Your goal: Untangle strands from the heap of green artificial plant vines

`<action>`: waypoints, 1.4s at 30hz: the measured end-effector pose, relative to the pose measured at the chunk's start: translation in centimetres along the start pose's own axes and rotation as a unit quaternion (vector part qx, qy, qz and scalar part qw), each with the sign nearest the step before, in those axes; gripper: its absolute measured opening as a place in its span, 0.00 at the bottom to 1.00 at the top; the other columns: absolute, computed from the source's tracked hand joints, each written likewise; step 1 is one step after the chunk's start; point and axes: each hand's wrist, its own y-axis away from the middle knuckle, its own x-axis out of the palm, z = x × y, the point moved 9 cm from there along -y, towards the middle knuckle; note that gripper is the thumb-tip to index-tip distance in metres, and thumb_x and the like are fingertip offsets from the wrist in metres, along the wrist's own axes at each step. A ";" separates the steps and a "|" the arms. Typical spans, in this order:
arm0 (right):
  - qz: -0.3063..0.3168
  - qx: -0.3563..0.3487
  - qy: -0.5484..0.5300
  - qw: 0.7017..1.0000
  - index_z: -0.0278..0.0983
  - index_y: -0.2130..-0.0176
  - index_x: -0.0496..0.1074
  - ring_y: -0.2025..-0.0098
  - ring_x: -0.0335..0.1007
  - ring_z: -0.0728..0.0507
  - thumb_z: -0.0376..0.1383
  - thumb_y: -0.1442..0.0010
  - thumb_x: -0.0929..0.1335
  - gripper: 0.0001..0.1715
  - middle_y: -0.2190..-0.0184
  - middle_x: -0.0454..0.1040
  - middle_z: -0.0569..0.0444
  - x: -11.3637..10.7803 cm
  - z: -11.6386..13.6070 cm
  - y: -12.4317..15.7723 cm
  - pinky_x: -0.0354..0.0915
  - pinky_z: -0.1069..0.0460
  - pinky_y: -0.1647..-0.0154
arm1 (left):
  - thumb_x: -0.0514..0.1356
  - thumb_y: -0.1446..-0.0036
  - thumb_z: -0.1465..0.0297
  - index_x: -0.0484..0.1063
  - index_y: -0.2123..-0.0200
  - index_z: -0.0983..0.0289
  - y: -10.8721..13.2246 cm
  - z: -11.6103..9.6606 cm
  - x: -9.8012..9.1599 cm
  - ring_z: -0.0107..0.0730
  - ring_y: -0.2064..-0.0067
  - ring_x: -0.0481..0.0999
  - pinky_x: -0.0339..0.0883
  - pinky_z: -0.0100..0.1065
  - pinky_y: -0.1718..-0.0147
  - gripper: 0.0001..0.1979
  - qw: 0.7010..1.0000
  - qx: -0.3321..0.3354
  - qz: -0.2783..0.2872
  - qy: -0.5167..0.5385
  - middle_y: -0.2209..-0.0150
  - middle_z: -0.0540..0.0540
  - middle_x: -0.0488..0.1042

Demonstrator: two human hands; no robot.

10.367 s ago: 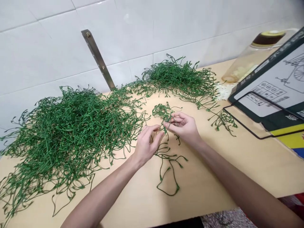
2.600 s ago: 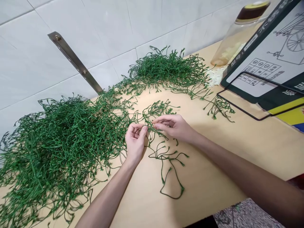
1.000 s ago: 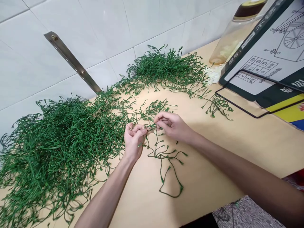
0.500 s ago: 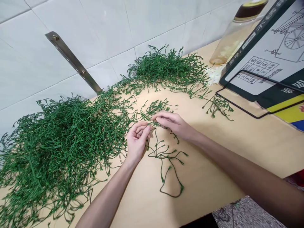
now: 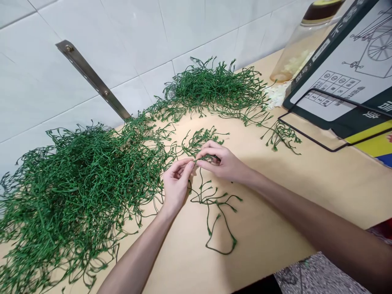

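My left hand pinches a thin green plastic stem between thumb and fingertips. Close against it, my right hand is closed on the same branching stem, with parts of it hidden behind the fingers. Below the hands, a loose branched stem with a looped end lies on the table. Just behind my fingers is a small bunch of green stems. To the left spreads a large tangled heap of such stems.
Another heap of stems lies by the tiled wall, with a small cluster to its right. A metal bracket leans at the wall. At right stand a clear jar, white bits, a printed box and a black wire frame.
My right hand has shifted slightly, its thumb now lower and its fingers curled around the stem. My left hand stays nearly in place, still pinching.
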 end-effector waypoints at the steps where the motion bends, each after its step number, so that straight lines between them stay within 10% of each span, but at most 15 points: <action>1: -0.004 0.001 0.003 1.000 0.36 0.65 0.76 0.72 0.58 0.51 0.36 0.42 0.69 0.06 0.63 0.66 0.52 -0.1 0.0 0.0 0.55 0.53 0.76 | 0.72 0.54 0.61 0.79 0.68 0.65 0.1 -0.1 0.1 0.23 0.76 0.74 0.69 0.25 0.75 0.14 1.000 0.001 0.005 -0.004 0.75 0.52 0.78; 16: -0.014 -0.030 0.016 0.999 0.36 0.65 0.75 0.67 0.61 0.48 0.34 0.43 0.69 0.04 0.64 0.63 0.52 -0.5 0.0 -0.1 0.59 0.53 0.72 | 0.65 0.44 0.66 0.75 0.51 0.63 0.6 0.0 0.5 0.43 0.49 0.80 0.69 0.42 0.45 0.17 0.994 0.034 0.085 0.055 0.57 0.60 0.82; 29: -0.016 -0.070 0.034 0.997 0.37 0.68 0.73 0.67 0.61 0.49 0.31 0.43 0.68 0.03 0.64 0.62 0.53 -0.3 1.0 0.2 0.57 0.54 0.75 | 0.72 0.55 0.71 0.59 0.46 0.59 0.5 0.4 0.4 0.24 0.70 0.77 0.69 0.27 0.68 0.35 1.000 -0.009 0.010 0.025 0.63 0.52 0.82; 42: 0.016 -0.090 0.013 0.996 0.37 0.67 0.73 0.68 0.59 0.49 0.32 0.42 0.69 0.02 0.64 0.61 0.53 0.4 1.6 0.4 0.59 0.54 0.74 | 0.67 0.45 0.64 0.61 0.58 0.58 0.7 0.1 0.6 0.21 0.75 0.68 0.61 0.24 0.72 0.18 0.999 0.031 0.018 -0.035 0.77 0.42 0.72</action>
